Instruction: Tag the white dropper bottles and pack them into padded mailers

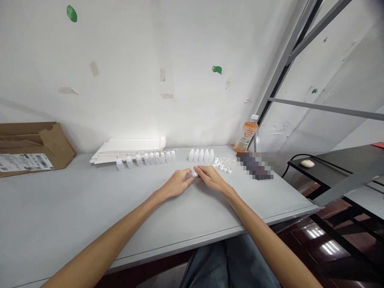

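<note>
White wall (135,48) w/ tape bits (94,69), grey metal frame (279,76), dark glossy flr (300,256).

The pale grey desk (60,208) carries two groups of upright white plastic bottles (157,158). Behind them lies a stack of white card (129,146); well left, a cardboard box (36,146); to their right, a heap of small white nozzles (222,164) and a bottle of orange drink (246,134).
</note>
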The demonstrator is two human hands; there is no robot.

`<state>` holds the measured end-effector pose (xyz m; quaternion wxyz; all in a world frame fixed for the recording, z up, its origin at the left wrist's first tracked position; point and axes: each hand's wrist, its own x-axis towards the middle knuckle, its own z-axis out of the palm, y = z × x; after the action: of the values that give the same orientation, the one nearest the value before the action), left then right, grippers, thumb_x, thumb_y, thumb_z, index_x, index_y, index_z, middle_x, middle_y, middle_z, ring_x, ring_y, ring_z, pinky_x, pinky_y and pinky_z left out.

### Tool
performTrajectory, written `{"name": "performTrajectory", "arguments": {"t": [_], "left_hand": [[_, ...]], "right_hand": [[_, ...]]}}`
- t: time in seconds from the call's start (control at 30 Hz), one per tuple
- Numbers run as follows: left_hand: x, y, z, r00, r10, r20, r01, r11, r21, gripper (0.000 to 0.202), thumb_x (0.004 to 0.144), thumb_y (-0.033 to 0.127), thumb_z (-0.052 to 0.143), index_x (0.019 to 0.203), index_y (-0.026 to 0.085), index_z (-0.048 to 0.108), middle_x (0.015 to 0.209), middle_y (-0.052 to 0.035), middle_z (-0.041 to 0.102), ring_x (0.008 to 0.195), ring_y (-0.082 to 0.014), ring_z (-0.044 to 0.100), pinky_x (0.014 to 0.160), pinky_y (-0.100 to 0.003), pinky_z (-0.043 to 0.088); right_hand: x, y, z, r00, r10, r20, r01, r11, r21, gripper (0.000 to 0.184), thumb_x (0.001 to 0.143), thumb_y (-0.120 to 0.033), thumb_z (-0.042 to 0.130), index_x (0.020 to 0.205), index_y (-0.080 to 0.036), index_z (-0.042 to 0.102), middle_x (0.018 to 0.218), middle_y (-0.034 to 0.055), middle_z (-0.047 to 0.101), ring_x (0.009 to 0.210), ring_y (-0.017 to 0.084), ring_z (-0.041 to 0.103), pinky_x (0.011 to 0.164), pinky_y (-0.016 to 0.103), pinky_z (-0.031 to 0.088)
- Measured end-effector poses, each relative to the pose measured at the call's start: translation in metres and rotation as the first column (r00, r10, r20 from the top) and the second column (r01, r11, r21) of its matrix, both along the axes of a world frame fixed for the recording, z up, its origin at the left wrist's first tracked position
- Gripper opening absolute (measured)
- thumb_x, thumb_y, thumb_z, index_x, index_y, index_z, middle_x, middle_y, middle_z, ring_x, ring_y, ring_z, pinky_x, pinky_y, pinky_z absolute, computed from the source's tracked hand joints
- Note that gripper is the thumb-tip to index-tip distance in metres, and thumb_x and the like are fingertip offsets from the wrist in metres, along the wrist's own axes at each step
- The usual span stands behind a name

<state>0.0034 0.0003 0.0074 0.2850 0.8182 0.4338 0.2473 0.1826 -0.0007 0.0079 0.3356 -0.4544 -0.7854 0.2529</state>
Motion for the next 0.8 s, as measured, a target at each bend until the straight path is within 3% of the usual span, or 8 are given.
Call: {"name": "performTrajectory", "arguments": {"t": [0.13, 0.2, 0.4, 0.8], "left_hand": [[-0.0006, 0.0031, -0.0019, 0.997, -0.002, 0.072, 0.004, 0.999, -0.032, 0.029, 0.087, 0.042, 0.044, 0.072, 0.018, 0.05, 0.065, 0.0017, 0.052, 0.061, -0.0141, 0.046, 0.056, -0.026, 0.032], [-0.0007, 0.0036, -0.0019, 0.997, 0.013, 0.078, -0.009, 0.999, -0.053, 0.03, 0.086, 0.043, 0.045, 0.07, 0.018, 0.048, 0.063, 0.0021, 0.05, 0.059, -0.0138, 0.045, 0.055, -0.025, 0.031], [-0.0006, 0.0023, -0.0004, 0.997, 0.025, 0.07, -0.02, 0.998, -0.067, 0.03, 0.085, 0.044, 0.044, 0.071, 0.018, 0.051, 0.06, 0.0024, 0.049, 0.057, -0.0133, 0.043, 0.053, -0.025, 0.029], [0.0003, 0.0006, 0.0013, 1.0, 0.015, 0.026, -0.014, 0.999, -0.038, 0.023, 0.085, 0.037, 0.046, 0.075, 0.017, 0.053, 0.062, 0.0028, 0.049, 0.059, -0.0136, 0.043, 0.055, -0.026, 0.029]], "right_hand": [[0.0009, -0.0021, 0.0021, 0.995, 0.026, -0.096, -0.023, 0.999, 0.033, 0.022, 0.088, -0.036, 0.051, 0.087, -0.017, 0.064, 0.081, 0.0035, 0.066, 0.068, 0.013, 0.058, 0.055, 0.023, 0.038], [0.0017, -0.0024, 0.0025, 0.992, 0.029, -0.125, -0.028, 1.0, 0.01, 0.019, 0.082, -0.032, 0.057, 0.092, -0.018, 0.066, 0.089, 0.0049, 0.068, 0.077, 0.016, 0.061, 0.053, 0.021, 0.038], [0.0049, 0.0005, -0.0009, 0.977, 0.045, -0.207, -0.067, 0.992, -0.103, 0.027, 0.081, -0.039, 0.061, 0.091, -0.016, 0.069, 0.085, 0.007, 0.069, 0.076, 0.017, 0.061, 0.053, 0.023, 0.042], [0.0036, 0.001, -0.0025, 0.995, 0.032, -0.095, -0.035, 0.999, -0.034, 0.034, 0.087, -0.046, 0.052, 0.08, -0.015, 0.065, 0.074, 0.0035, 0.065, 0.068, 0.014, 0.055, 0.057, 0.024, 0.037]]}}
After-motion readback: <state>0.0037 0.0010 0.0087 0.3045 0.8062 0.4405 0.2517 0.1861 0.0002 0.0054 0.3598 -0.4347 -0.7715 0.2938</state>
